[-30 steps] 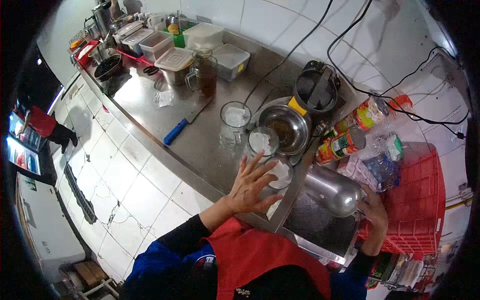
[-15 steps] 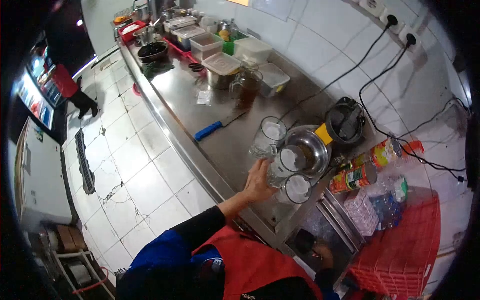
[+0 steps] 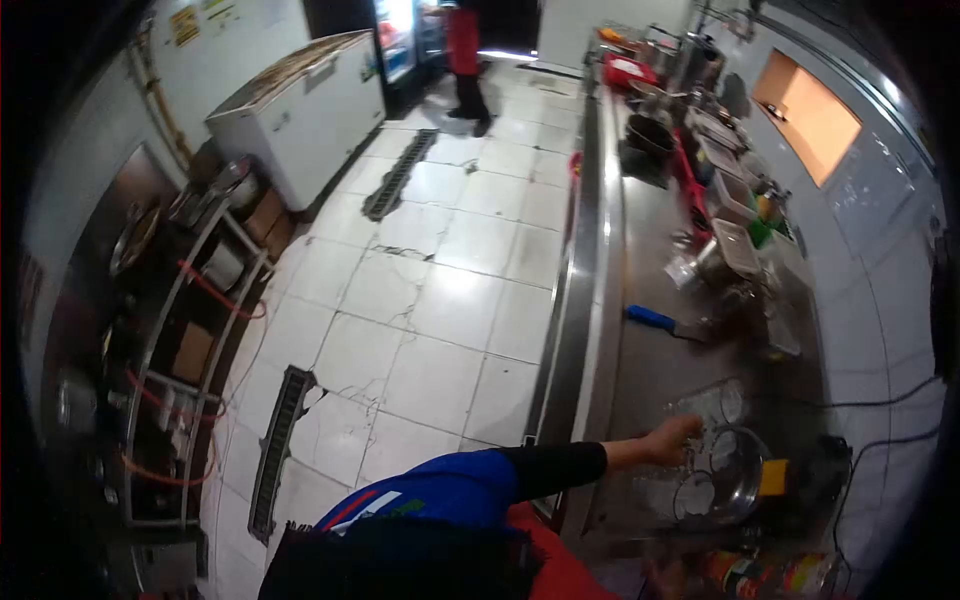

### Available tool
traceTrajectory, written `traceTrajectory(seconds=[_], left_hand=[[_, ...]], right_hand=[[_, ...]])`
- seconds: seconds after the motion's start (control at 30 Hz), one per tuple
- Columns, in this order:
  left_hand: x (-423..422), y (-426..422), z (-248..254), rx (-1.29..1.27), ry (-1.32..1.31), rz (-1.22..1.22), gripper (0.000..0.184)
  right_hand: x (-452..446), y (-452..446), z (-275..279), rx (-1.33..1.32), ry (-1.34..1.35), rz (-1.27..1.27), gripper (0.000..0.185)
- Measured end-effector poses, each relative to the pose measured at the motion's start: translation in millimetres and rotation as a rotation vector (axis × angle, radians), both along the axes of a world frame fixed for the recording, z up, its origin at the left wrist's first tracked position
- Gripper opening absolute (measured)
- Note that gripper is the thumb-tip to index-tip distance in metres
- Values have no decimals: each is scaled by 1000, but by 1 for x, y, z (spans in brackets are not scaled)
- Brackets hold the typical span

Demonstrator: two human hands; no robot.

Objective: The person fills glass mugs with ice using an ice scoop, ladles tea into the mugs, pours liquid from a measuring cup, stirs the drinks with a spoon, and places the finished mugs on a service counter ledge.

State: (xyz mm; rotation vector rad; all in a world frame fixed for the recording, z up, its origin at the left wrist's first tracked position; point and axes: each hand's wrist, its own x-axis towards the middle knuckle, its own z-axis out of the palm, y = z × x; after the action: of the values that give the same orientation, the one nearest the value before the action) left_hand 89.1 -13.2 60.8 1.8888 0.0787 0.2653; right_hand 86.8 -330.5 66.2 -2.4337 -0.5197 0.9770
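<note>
My left hand [image 3: 672, 442] reaches over the steel counter [image 3: 640, 395], its fingers curled at the handle of a glass mug. Motion blurs the grip. A clear glass mug [image 3: 725, 403] lies just beyond the fingers. Nearer to me, another glass mug [image 3: 692, 496] rests beside a shiny steel bowl [image 3: 742, 475]. My right hand [image 3: 665, 577] is dim and partly cut off at the bottom edge; its fingers cannot be made out. Farther along the counter is a blue-handled tool [image 3: 651, 318].
Lidded plastic containers [image 3: 735, 245] line the wall side of the counter. A black appliance with a yellow part [image 3: 774, 477] and cans [image 3: 735, 572] stand close by. To the left are a tiled floor [image 3: 450, 300], a metal rack [image 3: 170, 400] and a white freezer [image 3: 300, 120]. A person [image 3: 463, 60] stands far back.
My view has swung left, showing more floor, the rack and the freezer. My left hand stays at the mugs. My right hand, earlier near a black object, now shows only dimly.
</note>
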Motion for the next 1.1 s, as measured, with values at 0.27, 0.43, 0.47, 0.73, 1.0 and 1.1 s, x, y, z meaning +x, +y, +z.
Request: traceTrajectory(seconds=[0.27,0.43,0.47,0.73,1.0,1.1], left_hand=[[-26,-14,20,-87,-20,212,21],[-19,-27,-12,-34,-128,187,21],[-22,-30,-11,20,-227,271,17],[-117,33,63,-12,-65,332,13],[-253,139,88,92,-138,764,18],[-314,177,85,151,-165,929,18]], right_hand=[[14,92,-32,104,81,292,64],[-7,126,-47,167,158,416,64],[-11,133,-48,179,167,436,64],[-63,237,-46,269,231,711,64],[-171,405,-34,381,292,1130,64],[-214,463,-28,406,315,1281,64]])
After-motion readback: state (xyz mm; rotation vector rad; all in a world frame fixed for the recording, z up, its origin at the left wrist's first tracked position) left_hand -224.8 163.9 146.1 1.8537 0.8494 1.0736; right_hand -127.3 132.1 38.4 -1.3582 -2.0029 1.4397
